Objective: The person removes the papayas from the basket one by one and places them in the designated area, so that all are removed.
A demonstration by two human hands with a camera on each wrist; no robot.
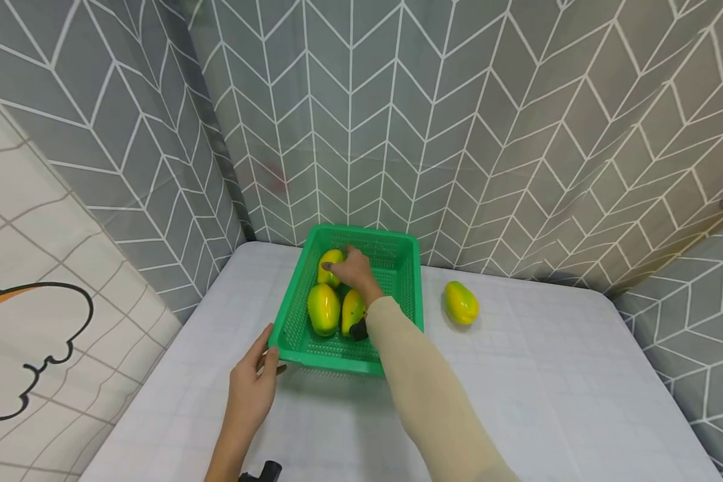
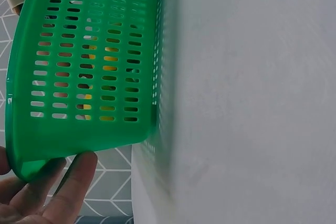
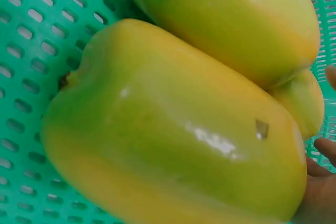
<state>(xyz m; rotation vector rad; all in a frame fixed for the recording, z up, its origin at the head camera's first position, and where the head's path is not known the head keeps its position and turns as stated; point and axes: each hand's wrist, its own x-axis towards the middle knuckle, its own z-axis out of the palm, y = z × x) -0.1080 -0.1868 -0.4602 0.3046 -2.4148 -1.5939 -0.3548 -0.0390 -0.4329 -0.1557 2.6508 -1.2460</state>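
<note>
One left hand of mine, lower left of centre, is pinching the rim at the near-left corner of the green basket. If I lean on that corner too hard, I reckon the basket could tip or skid.

Mid-frame inside it, a left fruit and a right fruit, both yellow-green, lie side by side. My right forearm passes just over the right one, so a low wrist could knock it.

Out right of centre, the loose fruit lies on the white table, apart from the basket; a bump could probably start it rolling.

Farther up, my right hand is around the far fruit, but can't tell if it's gripped or just touched. Skin looks glossy, so a lazy pinch might slip. Patterned curtain fills the top.
</note>
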